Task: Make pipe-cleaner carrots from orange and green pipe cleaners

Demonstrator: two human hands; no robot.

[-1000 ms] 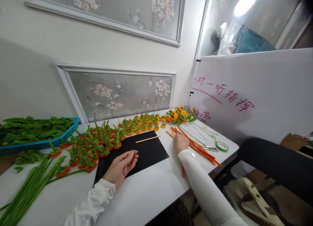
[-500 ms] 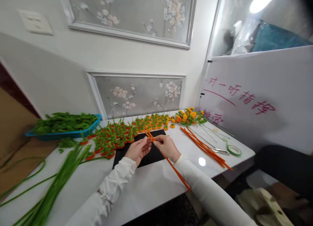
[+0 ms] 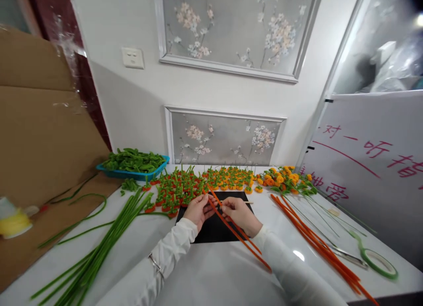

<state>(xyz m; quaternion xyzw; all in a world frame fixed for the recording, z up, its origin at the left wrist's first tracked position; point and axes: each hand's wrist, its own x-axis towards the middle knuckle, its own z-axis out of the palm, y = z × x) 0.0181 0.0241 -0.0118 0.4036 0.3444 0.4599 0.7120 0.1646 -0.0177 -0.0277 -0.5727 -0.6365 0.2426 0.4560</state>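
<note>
Two orange pipe cleaners (image 3: 246, 240) slant from above my fingertips down toward the front of the table. My left hand (image 3: 199, 212) is closed, pinching them near their upper ends. My right hand (image 3: 240, 215) is closed beside it, its fingertips around a thin pale stick (image 3: 248, 202) that juts out to the right. Both hands are above a black mat (image 3: 211, 230). Just behind them, red-orange flower heads with green stems (image 3: 176, 189) stand in rows, with yellow-orange ones (image 3: 231, 178) to their right.
At left are a blue tray (image 3: 132, 175) of green fuzzy pieces and a bundle of green pipe cleaners (image 3: 105, 244). On the right lie loose orange pipe cleaners (image 3: 317, 242), scissors (image 3: 350, 256), green tape (image 3: 378, 263) and finished yellow-orange flowers (image 3: 284, 179).
The view has swung left, bringing the cardboard and a yellow spool into sight. My right hand has moved off the orange pipe cleaners, which now spread apart; the pale stick has come into view.
</note>
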